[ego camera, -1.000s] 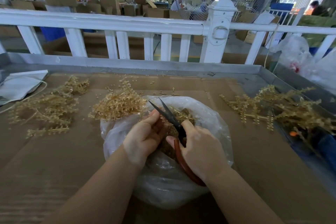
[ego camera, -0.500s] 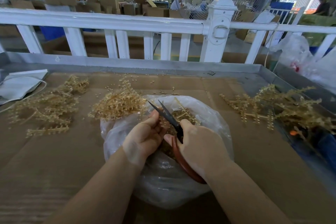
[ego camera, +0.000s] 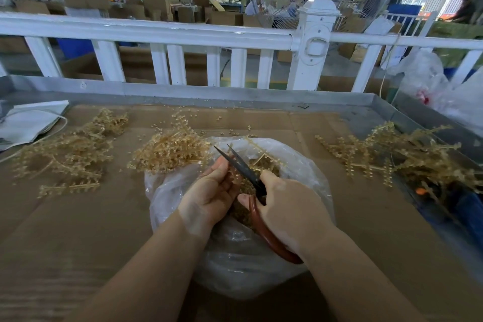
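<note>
A clear plastic bag lies open in the middle of the cardboard-covered table, holding small tan plastic pieces. My right hand grips red-handled scissors over the bag's mouth, blades slightly parted and pointing up-left. My left hand holds a tan plastic sprig against the blades; its fingers are curled around the sprig's lower end, which they mostly hide.
Piles of tan plastic sprigs lie at the left, the centre and the right. A white bag with a cord sits far left. A white railing runs behind the table's metal rim.
The sprig has risen slightly out of the bag in my left hand, and the scissors have shifted a little with it. Both hands stay over the bag.
</note>
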Available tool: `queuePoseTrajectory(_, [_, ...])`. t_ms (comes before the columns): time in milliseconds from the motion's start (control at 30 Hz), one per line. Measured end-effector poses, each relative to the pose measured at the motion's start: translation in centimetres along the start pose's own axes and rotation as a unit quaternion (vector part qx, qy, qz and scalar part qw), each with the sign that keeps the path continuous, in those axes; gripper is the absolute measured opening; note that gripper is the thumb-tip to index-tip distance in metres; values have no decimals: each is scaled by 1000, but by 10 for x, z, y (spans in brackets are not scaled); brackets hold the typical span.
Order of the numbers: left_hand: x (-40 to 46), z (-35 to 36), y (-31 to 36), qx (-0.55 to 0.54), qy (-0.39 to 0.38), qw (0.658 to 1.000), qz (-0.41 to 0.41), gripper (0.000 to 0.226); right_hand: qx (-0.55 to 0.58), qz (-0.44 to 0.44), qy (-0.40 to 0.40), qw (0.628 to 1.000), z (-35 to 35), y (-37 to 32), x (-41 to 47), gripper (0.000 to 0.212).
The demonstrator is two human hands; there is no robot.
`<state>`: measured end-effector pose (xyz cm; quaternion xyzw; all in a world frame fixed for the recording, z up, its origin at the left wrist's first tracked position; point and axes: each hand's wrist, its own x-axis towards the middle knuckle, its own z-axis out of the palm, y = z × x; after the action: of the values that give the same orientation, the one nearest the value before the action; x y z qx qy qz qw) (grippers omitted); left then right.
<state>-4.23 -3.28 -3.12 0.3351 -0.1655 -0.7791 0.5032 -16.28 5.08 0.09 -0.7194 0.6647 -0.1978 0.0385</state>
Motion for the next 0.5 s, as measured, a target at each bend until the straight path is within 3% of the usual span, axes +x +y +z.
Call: queuePoseTrajectory(500, [-5, 2, -1, 0, 2, 999, 33, 24, -22, -6, 36, 999, 6, 4, -3, 26])
